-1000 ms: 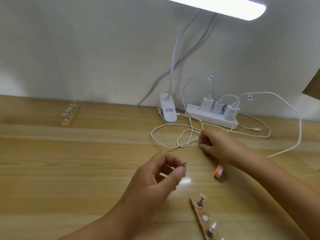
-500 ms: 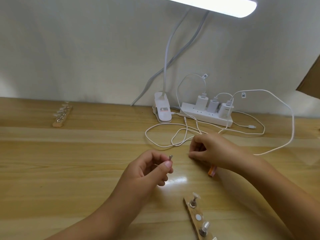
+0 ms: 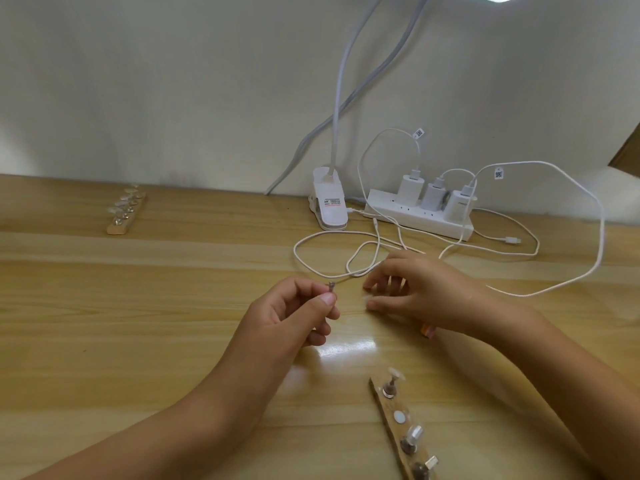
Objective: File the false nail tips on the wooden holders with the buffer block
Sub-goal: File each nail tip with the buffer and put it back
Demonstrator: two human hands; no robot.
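My left hand [image 3: 294, 317] is raised a little over the table [image 3: 138, 323], near the middle of the view. Its thumb and forefinger pinch a small metal peg [image 3: 331, 287], which stands upright above the fingertips; the other fingers are curled in under it.

Just right of it, and apart from it, my right hand [image 3: 426, 292] hangs low over the wood with its fingers bent toward the thumb. There is a pale blur at the thumb tip, and I cannot tell whether the hand grips anything.

The buffer block [image 3: 426, 330] lies on the table under the near side of that right hand. Only an orange sliver of it shows, and the fingers are not round it.

Nearer to me and slightly right lies one wooden holder [image 3: 390, 429], running away at a slant. It carries pegs with clear nail tips [image 3: 395, 372] on them, and one round spot between the pegs is bare.

A second wooden holder [image 3: 119, 228], with its own row of tips, sits far to the left, well apart from both hands.

A looping white cable [image 3: 295, 252] lies just beyond the hands. Behind it a power strip [image 3: 408, 216] and a lamp clamp [image 3: 329, 211] sit against the wall.
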